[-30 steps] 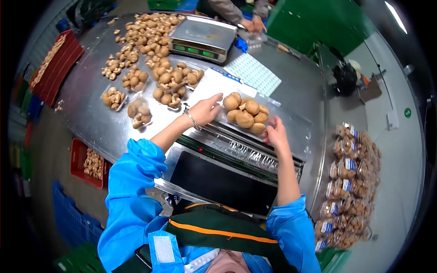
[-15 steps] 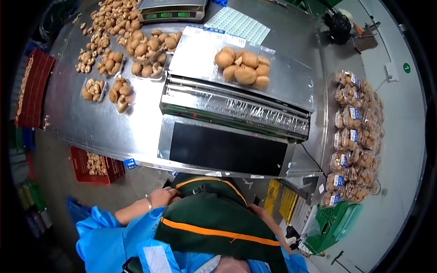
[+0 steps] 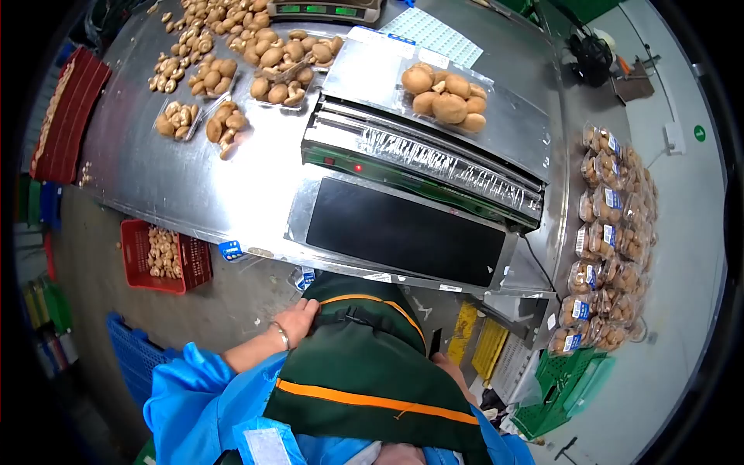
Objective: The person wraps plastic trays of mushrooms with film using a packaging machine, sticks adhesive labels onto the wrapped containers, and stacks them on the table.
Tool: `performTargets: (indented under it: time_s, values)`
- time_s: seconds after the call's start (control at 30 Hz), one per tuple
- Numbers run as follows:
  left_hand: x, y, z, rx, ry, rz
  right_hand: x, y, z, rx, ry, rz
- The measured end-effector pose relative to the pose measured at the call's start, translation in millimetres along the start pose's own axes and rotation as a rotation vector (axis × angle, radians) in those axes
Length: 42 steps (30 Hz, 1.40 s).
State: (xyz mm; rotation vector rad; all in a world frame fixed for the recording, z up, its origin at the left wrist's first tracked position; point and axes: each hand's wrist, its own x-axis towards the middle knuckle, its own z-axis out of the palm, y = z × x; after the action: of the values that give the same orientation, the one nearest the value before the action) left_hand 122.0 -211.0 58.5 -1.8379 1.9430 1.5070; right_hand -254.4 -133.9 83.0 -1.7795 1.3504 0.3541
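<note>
My left hand (image 3: pixel 297 319), with a bracelet at its wrist, is at the left side of the dark green apron (image 3: pixel 364 364) near its waist strap. Its fingers look curled together against the apron edge, and what they hold, if anything, is hidden. On the apron's other side, my right hand (image 3: pixel 446 364) is mostly covered by the cloth. A narrow dark object (image 3: pixel 435 342) sticks up beside it; I cannot tell whether that hand holds it. In front of me stands a film wrapping machine (image 3: pixel 422 174) with a black plate (image 3: pixel 403 230). Wrapped mushrooms (image 3: pixel 449 106) rest on its top.
Loose mushrooms (image 3: pixel 232 17) and filled trays (image 3: pixel 211 76) cover the table's far left, near a scale (image 3: pixel 325 11). Packed mushroom boxes (image 3: pixel 601 205) are stacked at right above a green crate (image 3: pixel 554 395). A red crate (image 3: pixel 198 267) of mushroom pieces sits on the floor.
The view has shifted, so the table and machine appear higher and slightly farther right. My left hand shows more fully beside the apron and sits a little higher. The mushrooms stay on the machine.
</note>
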Motion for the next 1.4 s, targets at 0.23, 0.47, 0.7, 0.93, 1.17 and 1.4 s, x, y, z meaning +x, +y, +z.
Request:
performTargets:
  time_s: [0.23,0.47,0.7,0.93,1.17,1.4]
  values:
    - [-32,-47,44,-0.462,0.108,-0.001,-3,-52,-93,0.261,-0.367,0.276]
    - [-60,-12,14,-0.979,-0.195,-0.258,27,-2,-72,-0.130,0.094,0.045]
    - [-13,19,73,-0.299,0.221,-0.259,41,2,-76,0.320,-0.041,0.493]
    - [-1,58,-31,-0.232,-0.397,0.121,31,45,-198,0.200,0.155,-0.291]
    - [215,158,-211,-0.124,0.936,0.368,267,-1,-355,0.868,0.754,-0.061]
    - [249,187,-218,-0.351,0.697,0.506,262,3,-356,0.926,0.651,-0.099]
